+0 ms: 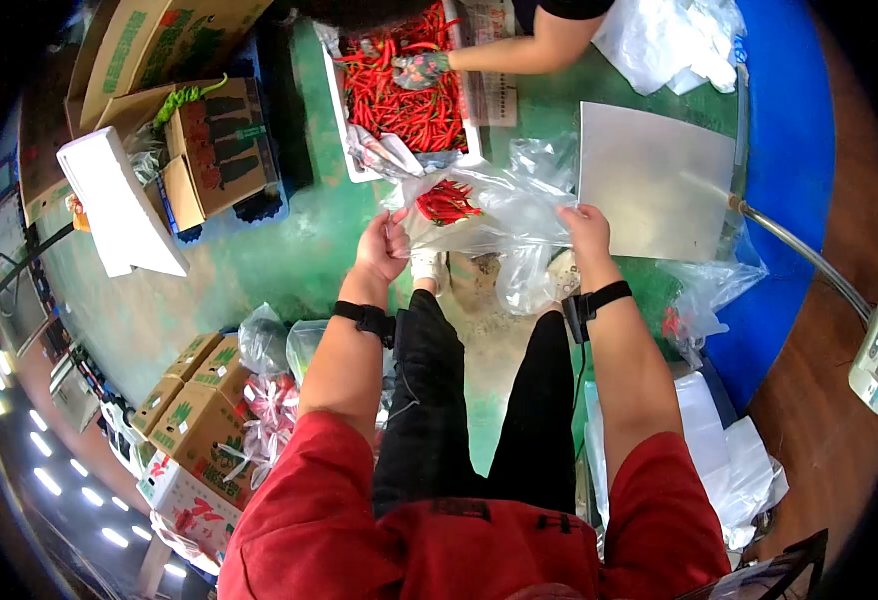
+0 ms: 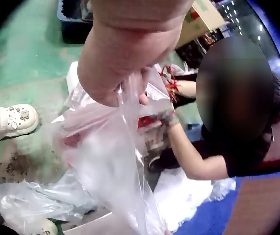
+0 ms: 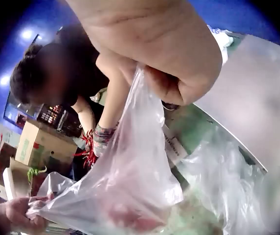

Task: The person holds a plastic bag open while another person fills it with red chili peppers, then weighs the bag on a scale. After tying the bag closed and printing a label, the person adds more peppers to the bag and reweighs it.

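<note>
A clear plastic bag [image 1: 509, 205] is stretched between my two hands, with a bunch of red chili peppers [image 1: 447, 203] inside its left part. My left hand [image 1: 384, 245] grips one end of the bag, fingers curled round the gathered film. At the other end my right hand [image 1: 587, 232] pinches the bag's edge. In the right wrist view the film of the bag [image 3: 130, 147] fans down from the curled right fingers, and the peppers show as a blurred red patch. Just beyond the bag stands a white foam box [image 1: 472, 140] full of loose red chilies [image 1: 399, 110].
Another person's gloved hand [image 1: 421, 70] reaches into the foam box. A metal sheet [image 1: 659, 180] lies to the right, with a loose plastic bag [image 1: 529, 280] by my feet. Cardboard boxes [image 1: 199, 420] stand at left, and a digital scale [image 1: 874, 360] at far right.
</note>
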`<act>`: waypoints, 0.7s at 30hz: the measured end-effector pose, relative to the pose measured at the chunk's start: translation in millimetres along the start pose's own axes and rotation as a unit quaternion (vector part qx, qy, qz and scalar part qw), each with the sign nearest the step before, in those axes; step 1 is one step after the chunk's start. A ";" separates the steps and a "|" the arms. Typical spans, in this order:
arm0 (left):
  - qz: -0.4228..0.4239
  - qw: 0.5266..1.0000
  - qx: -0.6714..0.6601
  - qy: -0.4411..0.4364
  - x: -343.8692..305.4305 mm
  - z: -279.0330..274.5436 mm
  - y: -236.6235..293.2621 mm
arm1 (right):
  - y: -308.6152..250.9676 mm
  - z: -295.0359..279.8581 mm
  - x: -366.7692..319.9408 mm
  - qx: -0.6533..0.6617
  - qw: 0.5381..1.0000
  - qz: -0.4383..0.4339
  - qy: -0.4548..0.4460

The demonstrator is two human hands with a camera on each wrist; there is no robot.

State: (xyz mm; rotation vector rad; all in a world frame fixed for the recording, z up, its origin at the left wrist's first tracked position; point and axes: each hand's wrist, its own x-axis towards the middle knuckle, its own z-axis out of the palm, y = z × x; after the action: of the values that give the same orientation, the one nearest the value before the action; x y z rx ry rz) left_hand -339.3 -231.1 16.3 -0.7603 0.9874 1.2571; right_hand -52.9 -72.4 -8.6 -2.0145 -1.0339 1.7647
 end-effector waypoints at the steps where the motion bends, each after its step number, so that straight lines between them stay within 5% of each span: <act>1: 0.002 1.000 -0.003 -0.001 -1.9 -5.3 8.3 | -9.2 7.6 -1.8 -0.072 0.995 0.027 -0.056; 2: 0.019 1.000 -0.015 0.008 -3.5 -10.4 15.2 | -11.5 14.8 0.6 -0.075 0.995 0.025 -0.059; 4: 0.045 0.997 -0.040 0.044 -8.1 -12.1 24.5 | -14.2 27.3 5.3 -0.072 0.975 0.190 -0.096; 5: 0.048 0.997 -0.044 0.045 -9.2 -13.7 27.1 | -14.0 30.9 5.8 -0.076 0.974 0.188 -0.098; 7: 0.055 0.995 -0.038 0.072 -10.1 -19.7 32.8 | -14.5 36.6 3.2 0.142 0.971 0.151 -0.123; 11: 0.060 0.996 -0.059 0.027 -6.4 -41.3 35.9 | -11.2 54.4 -1.2 0.310 0.937 0.153 -0.045; 15: 0.075 0.994 -0.060 -0.059 -10.1 -41.9 36.2 | -17.4 59.5 -6.2 0.336 0.923 0.189 0.016; 17: 0.070 0.993 -0.067 -0.075 -11.1 -37.6 37.5 | -7.4 53.4 3.4 0.339 0.916 0.205 -0.071; 21: 0.106 0.986 -0.088 -0.095 -7.4 -35.3 38.4 | -14.9 59.0 5.3 0.306 0.923 0.229 -0.057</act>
State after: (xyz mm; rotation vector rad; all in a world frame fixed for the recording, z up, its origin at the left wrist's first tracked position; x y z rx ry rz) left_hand -383.7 -259.0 10.9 -0.6679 0.8253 1.5866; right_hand -113.5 -72.9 -16.3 -1.8313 0.0236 2.0976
